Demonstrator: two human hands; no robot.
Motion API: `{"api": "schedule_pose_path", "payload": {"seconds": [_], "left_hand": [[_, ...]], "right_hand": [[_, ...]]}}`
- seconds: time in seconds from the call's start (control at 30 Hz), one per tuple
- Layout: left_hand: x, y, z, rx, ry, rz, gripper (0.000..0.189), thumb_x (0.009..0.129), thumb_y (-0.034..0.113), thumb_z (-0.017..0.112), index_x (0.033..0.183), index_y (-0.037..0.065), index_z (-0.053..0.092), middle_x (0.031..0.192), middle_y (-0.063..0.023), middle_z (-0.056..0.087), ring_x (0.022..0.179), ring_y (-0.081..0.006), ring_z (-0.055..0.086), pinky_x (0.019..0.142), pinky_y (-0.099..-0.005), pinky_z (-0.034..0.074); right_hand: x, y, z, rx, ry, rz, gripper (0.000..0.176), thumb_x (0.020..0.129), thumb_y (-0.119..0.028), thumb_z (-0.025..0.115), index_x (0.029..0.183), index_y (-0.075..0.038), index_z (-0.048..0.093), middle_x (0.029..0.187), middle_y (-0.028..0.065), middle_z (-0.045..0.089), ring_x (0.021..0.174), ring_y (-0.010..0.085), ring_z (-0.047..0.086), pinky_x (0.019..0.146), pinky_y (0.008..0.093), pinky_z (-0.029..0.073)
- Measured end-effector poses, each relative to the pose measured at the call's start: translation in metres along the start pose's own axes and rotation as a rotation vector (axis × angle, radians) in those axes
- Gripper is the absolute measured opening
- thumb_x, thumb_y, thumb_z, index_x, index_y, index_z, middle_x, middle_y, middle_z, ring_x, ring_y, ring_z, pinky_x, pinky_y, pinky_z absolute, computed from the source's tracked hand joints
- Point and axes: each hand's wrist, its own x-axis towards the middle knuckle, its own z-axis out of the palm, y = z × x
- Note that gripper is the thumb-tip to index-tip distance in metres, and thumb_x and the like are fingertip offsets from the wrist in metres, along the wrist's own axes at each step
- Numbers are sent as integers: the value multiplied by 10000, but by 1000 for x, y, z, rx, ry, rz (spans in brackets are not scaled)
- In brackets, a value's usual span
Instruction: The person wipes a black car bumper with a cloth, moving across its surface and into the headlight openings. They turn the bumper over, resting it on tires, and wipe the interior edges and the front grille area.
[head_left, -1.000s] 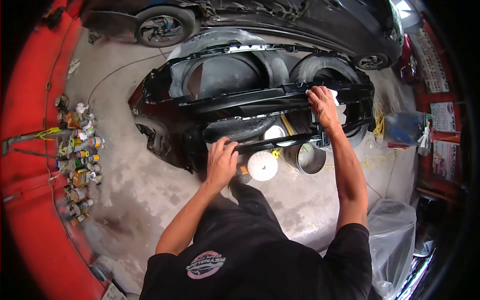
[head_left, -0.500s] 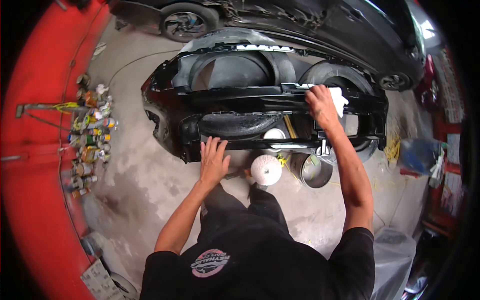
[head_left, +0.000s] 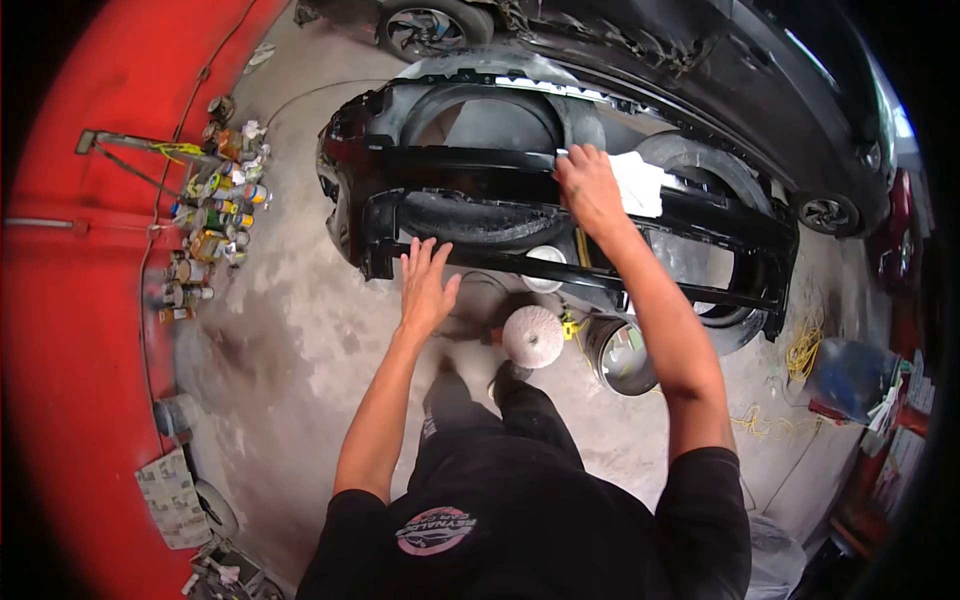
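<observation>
A glossy black car bumper (head_left: 480,178) lies across tires in front of me. My right hand (head_left: 590,188) is closed on a white cloth (head_left: 638,184) against the bumper's middle bar, and part of the cloth spreads out to the right of my fingers. With fingers spread, my left hand (head_left: 428,290) rests at the bumper's lower left edge. Below the bumper, near my feet, is a round, white, fluffy-looking pad (head_left: 533,337); what it is fixed to is mostly hidden.
Behind the bumper stands a dark car (head_left: 690,90) with a damaged side. An open bucket (head_left: 620,358) and a white container (head_left: 545,268) sit by the bumper. Several cans (head_left: 210,215) line the red wall (head_left: 80,300) at left. A yellow cord (head_left: 803,350) lies at right.
My right hand has moved left along the bumper's bar with the cloth. My left hand stays by the lower edge, its fingers still spread. The whole view has turned slightly.
</observation>
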Motion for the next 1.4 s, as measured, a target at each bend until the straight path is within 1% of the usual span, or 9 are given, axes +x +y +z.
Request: {"api": "schedule_pose_path", "payload": {"seconds": [0.13, 0.3, 0.47, 0.67, 0.8, 0.9, 0.93, 1.17, 1.4], "left_hand": [[-2, -3, -4, -5, -18, 12, 633, 907, 183, 737, 1500, 83, 540, 1586, -199, 437, 1563, -429, 264, 1275, -603, 187], [-4, -3, -2, -3, 7, -6, 634, 896, 185, 743, 1487, 70, 544, 1579, -198, 442, 1554, -448, 270, 1263, -624, 192], [-4, -3, 9, -46, 38, 39, 652, 881, 161, 749, 1491, 70, 537, 1585, -196, 435, 1542, -459, 282, 1258, -635, 189], [-9, -7, -4, -16, 29, 78, 666, 890, 120, 742, 1515, 76, 514, 1591, -196, 429, 1546, -446, 283, 1265, -622, 188], [-2, 1, -1, 12, -4, 42, 660, 905, 194, 754, 1509, 75, 518, 1590, -197, 427, 1551, -447, 273, 1250, -649, 188], [6, 23, 15, 41, -11, 24, 650, 931, 293, 744, 1499, 67, 523, 1587, -202, 429, 1554, -453, 268, 1239, -673, 173], [10, 38, 12, 16, -27, 43, 648, 946, 316, 734, 1505, 66, 524, 1597, -205, 428, 1559, -445, 267, 1248, -656, 162], [9, 85, 33, -47, -68, -16, 601, 971, 354, 714, 1469, 50, 570, 1583, -205, 464, 1564, -424, 274, 1270, -615, 131], [11, 104, 34, 13, -49, -36, 605, 937, 356, 749, 1450, 70, 602, 1572, -170, 493, 1564, -421, 280, 1279, -597, 129]], "right_hand": [[-8, 9, -11, -20, -108, 9, 142, 863, -155, 742, 959, -66, 686, 1003, 125, 633, 1025, 323, 601, 877, 457, 471], [-14, 20, -14, -20, -106, 35, 111, 862, -124, 729, 942, -62, 683, 950, 139, 635, 987, 341, 608, 856, 466, 479], [-5, 9, -11, -21, -47, -42, 241, 740, -59, 769, 952, -57, 653, 931, 138, 608, 950, 372, 594, 832, 464, 482], [-86, 117, -73, -135, -144, 140, 194, 751, -3, 717, 919, -56, 637, 942, 127, 605, 980, 361, 585, 864, 474, 478], [-87, 137, -52, -59, -44, 34, 246, 667, 4, 743, 876, -46, 623, 947, 150, 601, 965, 397, 585, 837, 475, 486], [-66, 94, -60, -114, -194, 109, 157, 777, -79, 755, 902, -60, 661, 987, 126, 613, 1033, 358, 585, 898, 459, 473], [-70, 101, -61, -94, -169, 112, 221, 725, -75, 784, 906, -66, 658, 992, 119, 613, 1035, 352, 587, 891, 464, 474], [-149, 222, -115, -40, -176, 137, 339, 626, -7, 783, 942, -49, 667, 951, 135, 625, 987, 372, 597, 860, 476, 482], [-94, 160, -75, 169, -161, 2, 210, 752, -96, 774, 937, -42, 691, 986, 149, 654, 1024, 349, 609, 910, 477, 471]]}}
